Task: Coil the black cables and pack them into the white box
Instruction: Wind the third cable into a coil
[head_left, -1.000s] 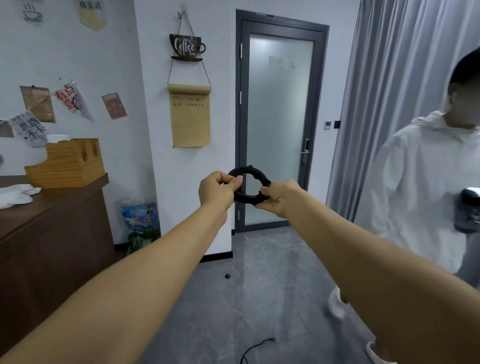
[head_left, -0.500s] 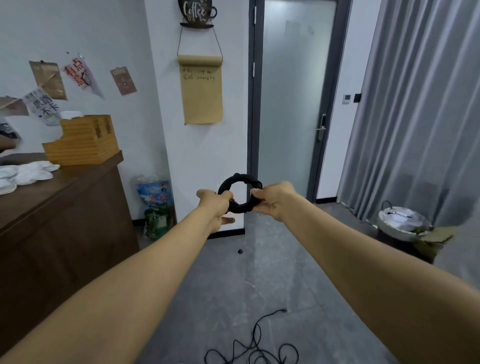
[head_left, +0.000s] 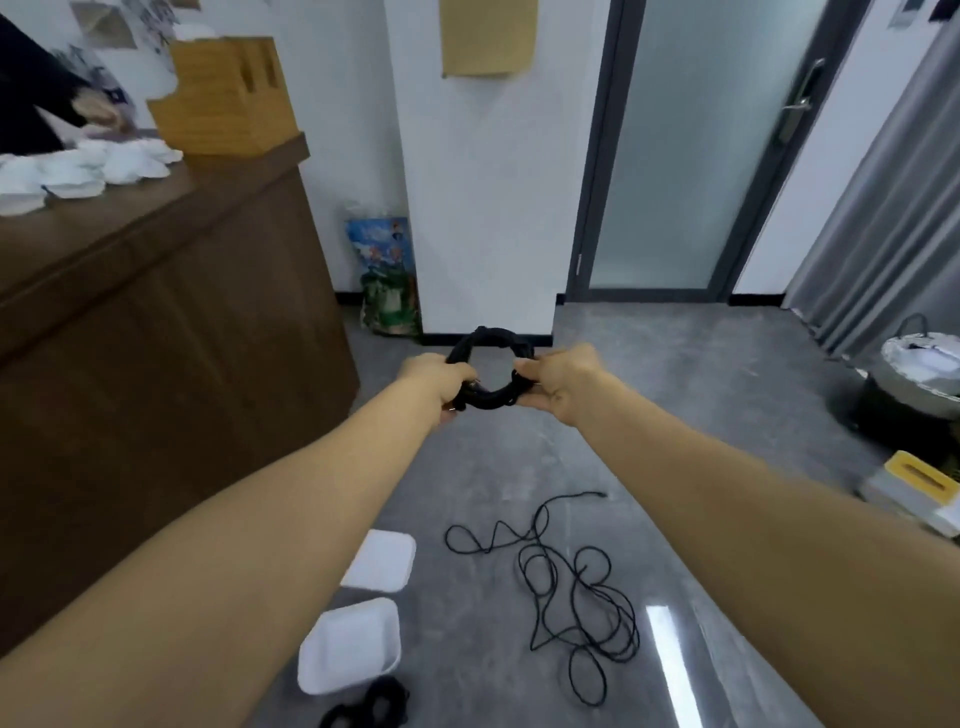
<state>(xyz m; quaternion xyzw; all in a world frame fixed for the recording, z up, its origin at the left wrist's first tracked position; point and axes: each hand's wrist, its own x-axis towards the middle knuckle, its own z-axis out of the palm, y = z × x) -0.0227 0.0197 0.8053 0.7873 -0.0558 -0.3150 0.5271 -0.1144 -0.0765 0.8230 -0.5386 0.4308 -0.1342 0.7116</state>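
The coiled black cable (head_left: 491, 370) is held out at arm's length, off the floor. It is gripped at its left side by the left hand (head_left: 441, 382), fingers curled round the bundle, and pinched at its right side by the right hand (head_left: 558, 382). Held at opposite sides, the loops are probably kept from springing open. A loose black cable (head_left: 576, 587) lies tangled on the floor (head_left: 519, 457) below, not yet coiled. Two white trays (head_left: 350, 644), taken to be the white box and its lid, sit on the floor left of the tangle; dark coils (head_left: 366, 704) lie at the bottom edge of the view, just beside the nearer tray.
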